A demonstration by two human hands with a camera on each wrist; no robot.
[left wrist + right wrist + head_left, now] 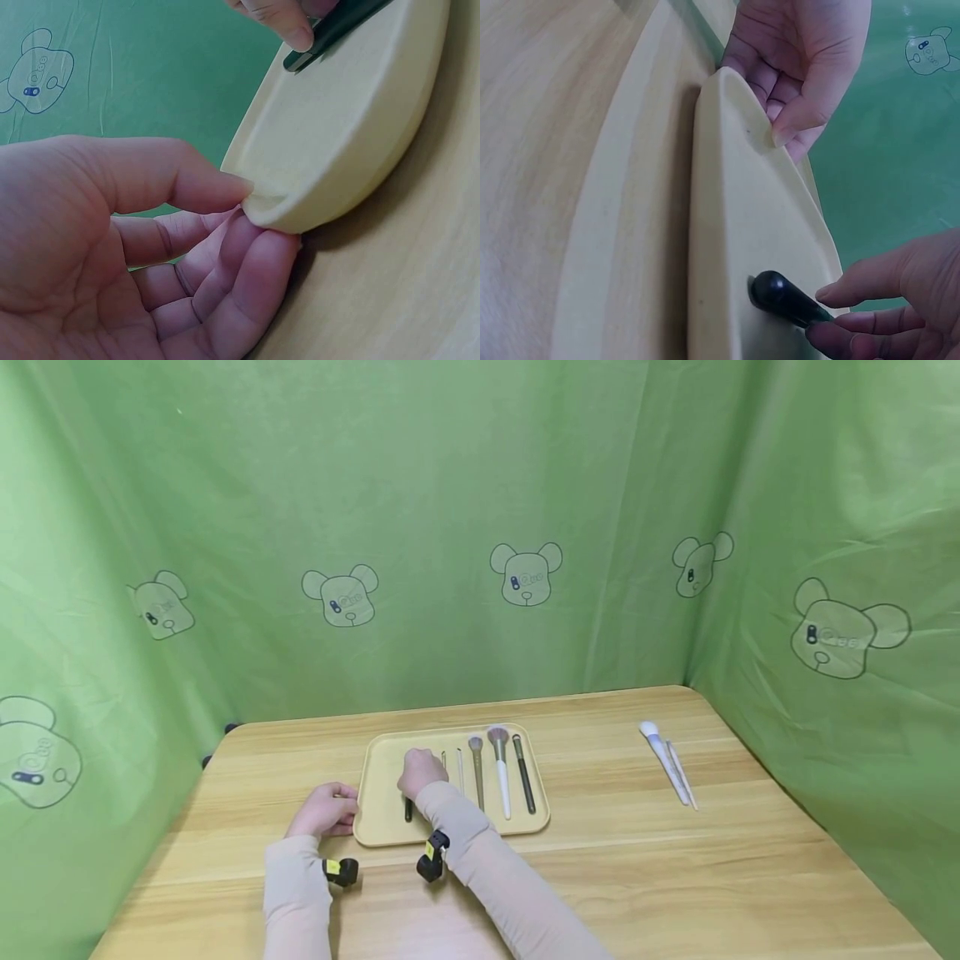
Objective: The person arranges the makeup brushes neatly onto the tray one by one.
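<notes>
A cream tray lies on the table with several makeup brushes side by side in it. My left hand pinches the tray's left edge, thumb over the rim and curled fingers beneath, as the left wrist view shows. Over the left part of the tray, my right hand holds a dark-handled makeup brush between thumb and fingers. The handle's end sticks out toward the tray's near side; its far part is hidden under the hand. To the right lie a brown brush, a white-handled brush and a black brush.
On the table's right side, a white-and-lilac brush lies beside a thin pale brush. The wooden table is enclosed by green curtains with bear-head prints at the back and sides.
</notes>
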